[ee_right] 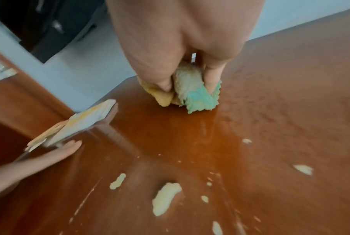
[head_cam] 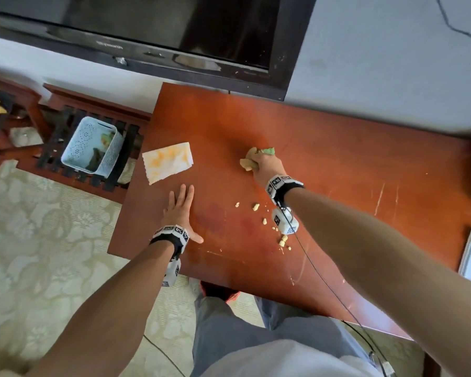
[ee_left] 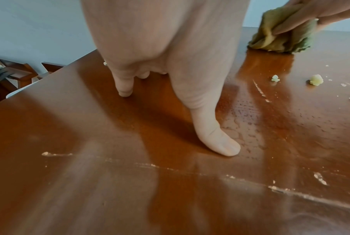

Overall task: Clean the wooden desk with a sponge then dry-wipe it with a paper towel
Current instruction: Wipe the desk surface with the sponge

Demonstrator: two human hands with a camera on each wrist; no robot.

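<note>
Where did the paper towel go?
The paper towel lies flat on the wooden desk near its left edge in the head view, just beyond the left hand's fingertips and to the left of the sponge that the right hand grips.

A reddish-brown wooden desk [head_cam: 324, 159] stands against a pale wall, its glossy top scratched with pale streaks. A yellow-stained paper towel [head_cam: 167, 161] lies flat near its left edge. Pale yellow crumbs [head_cam: 256, 206] are scattered near the middle. A left hand [head_cam: 178, 210] rests flat on the wood. A sponge [head_cam: 252, 159], gripped by a right hand [head_cam: 268, 167], touches the surface.
</note>
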